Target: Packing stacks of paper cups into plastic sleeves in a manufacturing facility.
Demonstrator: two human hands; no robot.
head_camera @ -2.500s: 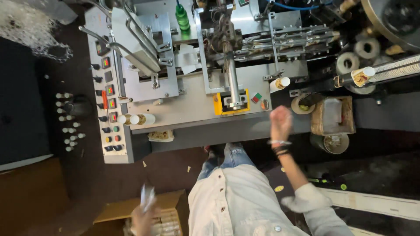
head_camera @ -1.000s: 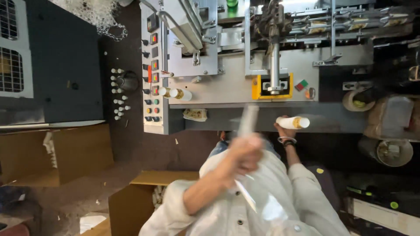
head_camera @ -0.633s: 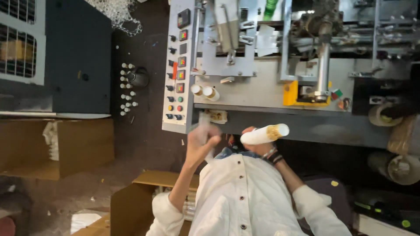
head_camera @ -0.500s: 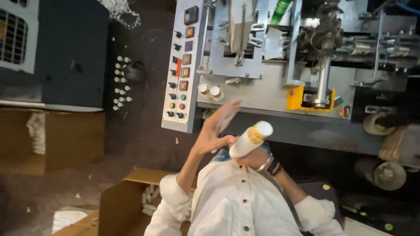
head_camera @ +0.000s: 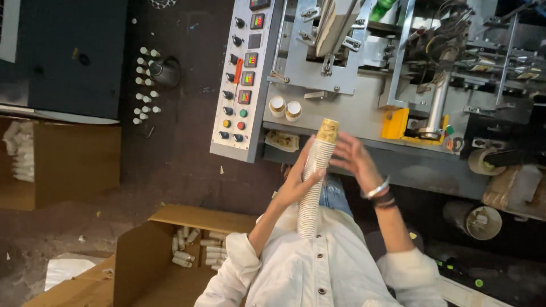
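Observation:
A long stack of white paper cups (head_camera: 316,176) stands upright against my chest, its brown-patterned top near the machine's edge. My left hand (head_camera: 298,179) is wrapped around the stack's middle from the left. My right hand (head_camera: 352,159) hovers just right of the stack's top, fingers spread, wrist with bracelets; I cannot tell whether it touches the cups.
A grey control panel (head_camera: 242,79) with coloured buttons fronts the cup-forming machine (head_camera: 398,68); two cups (head_camera: 285,108) sit on its ledge. An open cardboard box (head_camera: 170,250) with several cup stacks lies lower left. Paper rolls (head_camera: 482,219) sit at the right.
The cup stack has swung from tilted in my right hand to upright in front of me, my left hand now gripping it and my right hand off to its side.

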